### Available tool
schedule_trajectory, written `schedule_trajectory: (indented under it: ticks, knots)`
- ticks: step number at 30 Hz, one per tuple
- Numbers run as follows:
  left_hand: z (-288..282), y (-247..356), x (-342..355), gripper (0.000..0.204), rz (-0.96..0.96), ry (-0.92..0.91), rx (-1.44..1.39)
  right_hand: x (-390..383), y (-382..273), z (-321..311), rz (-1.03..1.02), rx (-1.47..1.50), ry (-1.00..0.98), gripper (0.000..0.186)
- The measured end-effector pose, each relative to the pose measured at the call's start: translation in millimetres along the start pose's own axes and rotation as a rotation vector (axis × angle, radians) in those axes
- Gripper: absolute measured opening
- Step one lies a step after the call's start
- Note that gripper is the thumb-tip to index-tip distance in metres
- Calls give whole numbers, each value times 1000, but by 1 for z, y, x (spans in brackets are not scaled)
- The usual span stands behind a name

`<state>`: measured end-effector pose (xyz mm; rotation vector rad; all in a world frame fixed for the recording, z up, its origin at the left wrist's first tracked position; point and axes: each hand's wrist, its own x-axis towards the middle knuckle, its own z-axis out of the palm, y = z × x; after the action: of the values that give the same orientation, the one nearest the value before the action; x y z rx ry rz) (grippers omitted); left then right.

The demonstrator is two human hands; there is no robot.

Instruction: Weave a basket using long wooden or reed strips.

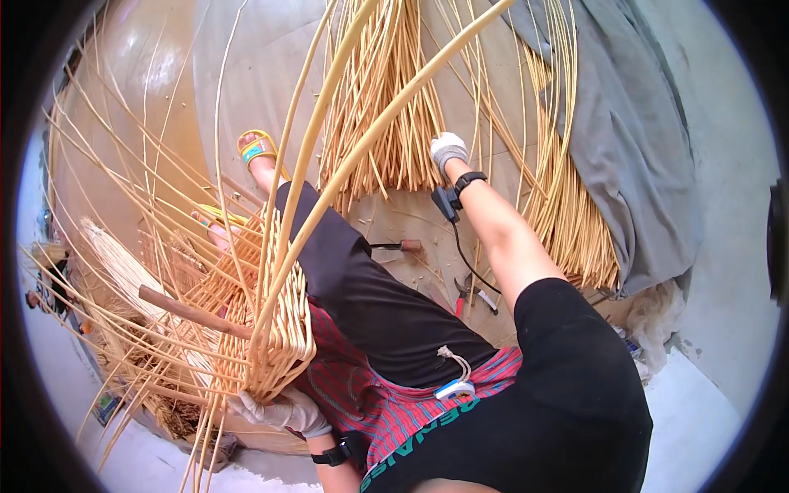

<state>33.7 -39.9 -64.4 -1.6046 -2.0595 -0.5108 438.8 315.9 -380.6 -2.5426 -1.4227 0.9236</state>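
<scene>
A half-woven wicker basket (283,333) leans on its side by my left thigh, long uncut rods fanning out from it. My left hand (286,411), in a pale work glove, is closed on its lower edge; the basket partly hides the fingers. Out ahead, my right hand (449,149), also gloved, reaches to the right edge of a thick bundle of peeled willow rods (382,123). Its fingers are closed round the end of a rod there. Two thick rods rise from the basket across the view.
On the floor between my legs and the bundle lie a wooden-handled tool (409,246) and red-handled pruning shears (462,296). More rods (579,230) lie to the right, partly under a grey cloth (629,140). A brown stick (193,311) juts from the basket.
</scene>
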Motion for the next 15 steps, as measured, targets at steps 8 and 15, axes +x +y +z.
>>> schedule_trajectory:
  ticks: [8, 15]
  knots:
    - [-11, -3, -3, 58, -26, -4, -15, 9, 0, 11, -66, 13, -302, 38]
    - [-15, 7, -3, 60, -27, -38, -20, -5, 11, 4, -154, 38, -316, 38]
